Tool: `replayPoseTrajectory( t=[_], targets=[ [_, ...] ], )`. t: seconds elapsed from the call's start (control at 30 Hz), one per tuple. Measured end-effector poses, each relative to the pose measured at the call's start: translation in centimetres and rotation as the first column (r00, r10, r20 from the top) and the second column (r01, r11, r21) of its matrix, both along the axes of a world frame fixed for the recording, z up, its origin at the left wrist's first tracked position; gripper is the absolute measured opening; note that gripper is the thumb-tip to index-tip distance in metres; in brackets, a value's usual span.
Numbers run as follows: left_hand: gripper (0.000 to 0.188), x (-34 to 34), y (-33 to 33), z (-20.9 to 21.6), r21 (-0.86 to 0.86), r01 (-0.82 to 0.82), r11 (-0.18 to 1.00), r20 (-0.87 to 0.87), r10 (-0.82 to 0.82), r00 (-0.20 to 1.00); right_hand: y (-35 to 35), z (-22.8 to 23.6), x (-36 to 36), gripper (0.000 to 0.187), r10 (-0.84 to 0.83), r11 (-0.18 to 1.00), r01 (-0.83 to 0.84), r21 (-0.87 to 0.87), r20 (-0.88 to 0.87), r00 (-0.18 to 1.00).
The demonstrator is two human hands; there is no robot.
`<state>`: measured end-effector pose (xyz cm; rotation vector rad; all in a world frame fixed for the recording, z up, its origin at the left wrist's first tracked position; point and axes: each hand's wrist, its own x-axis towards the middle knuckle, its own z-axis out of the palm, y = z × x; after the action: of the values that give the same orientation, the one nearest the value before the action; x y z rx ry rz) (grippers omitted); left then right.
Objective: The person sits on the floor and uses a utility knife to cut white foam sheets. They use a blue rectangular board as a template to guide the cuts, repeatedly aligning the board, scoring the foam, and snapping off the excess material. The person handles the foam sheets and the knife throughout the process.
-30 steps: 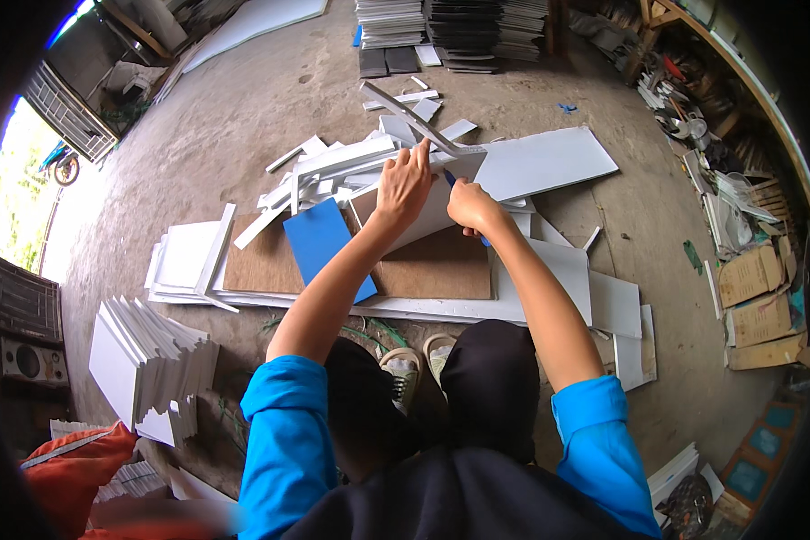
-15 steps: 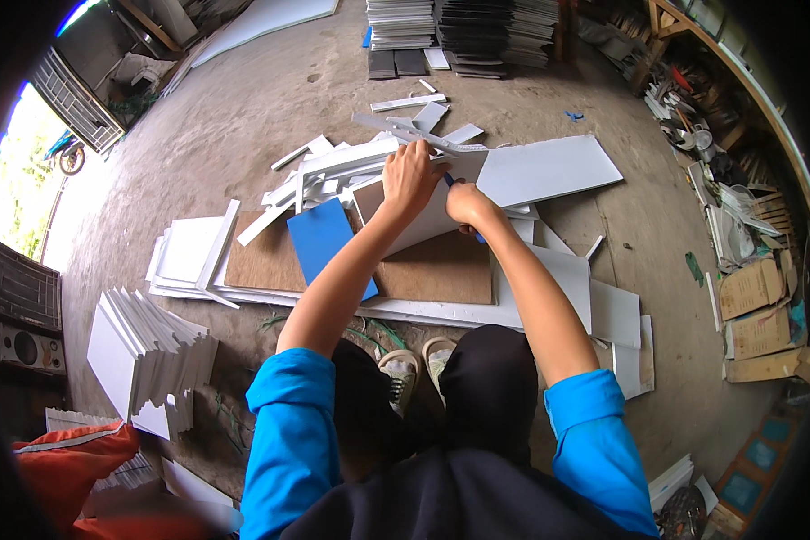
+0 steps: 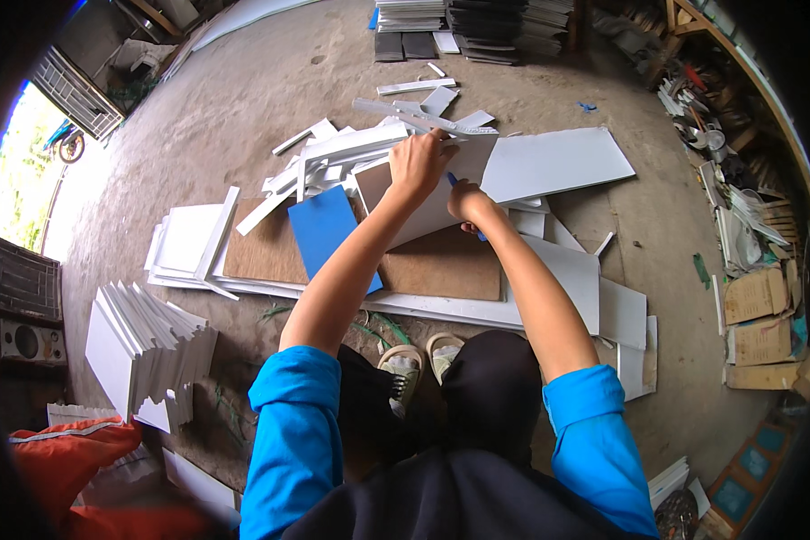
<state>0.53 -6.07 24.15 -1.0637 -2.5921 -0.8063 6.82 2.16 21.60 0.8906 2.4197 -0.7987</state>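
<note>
In front of me a white foam-like panel (image 3: 466,175) is propped at a tilt over the pile, its far edge rough. My left hand (image 3: 418,166) is closed on the panel's upper left part, fingers bent over the far side. Just right of it, my right hand (image 3: 471,203) wraps round a slim blue utility knife (image 3: 482,237); its blade cannot be made out. A pale strip (image 3: 396,110) lies along the panel's far edge. Underneath is a brown wooden board (image 3: 445,273), and a blue sheet (image 3: 322,232) rests left of my forearm.
White offcuts (image 3: 355,144) are heaped beyond my left hand. A large white panel (image 3: 562,162) lies to the right. Notched white sheets (image 3: 139,355) stand at left, near red cloth (image 3: 81,459). Stacked sheets (image 3: 411,18) stand at the back, cardboard (image 3: 756,297) at the right wall.
My left hand has turned and curled more tightly at the panel, whose far part is now tipped up a little more. My right hand keeps the knife in nearly the same place.
</note>
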Motion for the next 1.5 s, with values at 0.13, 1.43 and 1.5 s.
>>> replayPoseTrajectory(
  t=[0.13, 1.43, 1.5],
  targets=[
    [0.026, -0.9, -0.5, -0.6, 0.039, 0.003, 0.999, -0.085, 0.001, 0.996, -0.6, -3.3, 0.2, 0.024, -0.068, 0.991, 0.067, -0.112, -0.003, 0.998],
    [0.032, -0.5, 1.0, -1.9, -0.079, -0.02, 0.997, -0.333, -0.008, 0.943, 0.6, -23.0, 8.9, 0.037, 0.11, 0.986, -0.075, 0.147, -0.248, 0.962],
    [0.036, -1.0, -0.5, -1.4, -0.178, -0.067, 0.982, -0.223, 0.027, 0.975, -0.8, -21.0, 9.6, 0.037, -0.004, 1.0, 0.002, -0.01, -0.18, 0.984]
  ],
)
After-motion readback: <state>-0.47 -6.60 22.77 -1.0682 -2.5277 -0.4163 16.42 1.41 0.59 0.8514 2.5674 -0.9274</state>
